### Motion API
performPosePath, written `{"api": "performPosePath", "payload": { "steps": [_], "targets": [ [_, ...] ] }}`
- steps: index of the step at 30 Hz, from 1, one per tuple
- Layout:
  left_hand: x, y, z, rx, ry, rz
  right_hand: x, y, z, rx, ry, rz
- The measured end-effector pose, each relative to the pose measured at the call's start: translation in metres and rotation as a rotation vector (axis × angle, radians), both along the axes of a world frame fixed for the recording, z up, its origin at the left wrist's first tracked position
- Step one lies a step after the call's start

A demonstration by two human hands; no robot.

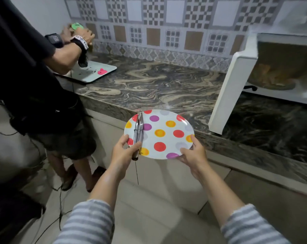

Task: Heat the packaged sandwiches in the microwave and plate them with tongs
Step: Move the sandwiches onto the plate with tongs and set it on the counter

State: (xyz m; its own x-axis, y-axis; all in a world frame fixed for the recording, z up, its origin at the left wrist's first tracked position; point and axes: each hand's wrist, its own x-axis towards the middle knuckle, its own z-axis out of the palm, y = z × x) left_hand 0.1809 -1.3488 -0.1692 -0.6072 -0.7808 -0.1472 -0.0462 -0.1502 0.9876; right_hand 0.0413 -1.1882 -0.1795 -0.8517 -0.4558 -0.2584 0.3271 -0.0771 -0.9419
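Observation:
I hold a white plate (166, 138) with coloured dots in front of the counter edge, with nothing but tongs on it. My left hand (122, 152) grips its left rim together with the handle of metal tongs (138, 131), which lie closed across the plate. My right hand (193, 154) grips the plate's right rim, thumb on top. The white microwave (281, 67) stands at the right on the counter with its door (232, 92) swung open. Inside, blurred brownish contents sit on the turntable (272, 80); I cannot tell what they are.
The marbled stone counter (149, 83) runs from left to right. A pale tray (94, 71) with a pink item lies at its far left. Another person (34, 76) in dark clothes stands at the left, hands raised at the wall. Cables trail on the tiled floor.

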Motion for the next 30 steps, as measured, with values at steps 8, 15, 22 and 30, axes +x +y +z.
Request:
{"api": "performPosePath", "payload": {
  "steps": [8, 15, 22, 30],
  "targets": [
    [0.065, 0.052, 0.005, 0.018, 0.015, -0.077, 0.065, 0.052, -0.018, 0.012, -0.011, -0.033],
    [0.090, 0.107, -0.009, 0.075, 0.022, -0.188, 0.109, 0.121, -0.022, 0.040, -0.034, -0.147],
    [0.059, 0.177, -0.004, 0.109, 0.011, -0.304, 0.107, 0.207, -0.006, 0.042, -0.017, -0.312],
    [-0.027, 0.271, 0.011, 0.070, 0.050, -0.389, 0.045, 0.310, 0.018, 0.122, 0.062, -0.438]
  ]
}}
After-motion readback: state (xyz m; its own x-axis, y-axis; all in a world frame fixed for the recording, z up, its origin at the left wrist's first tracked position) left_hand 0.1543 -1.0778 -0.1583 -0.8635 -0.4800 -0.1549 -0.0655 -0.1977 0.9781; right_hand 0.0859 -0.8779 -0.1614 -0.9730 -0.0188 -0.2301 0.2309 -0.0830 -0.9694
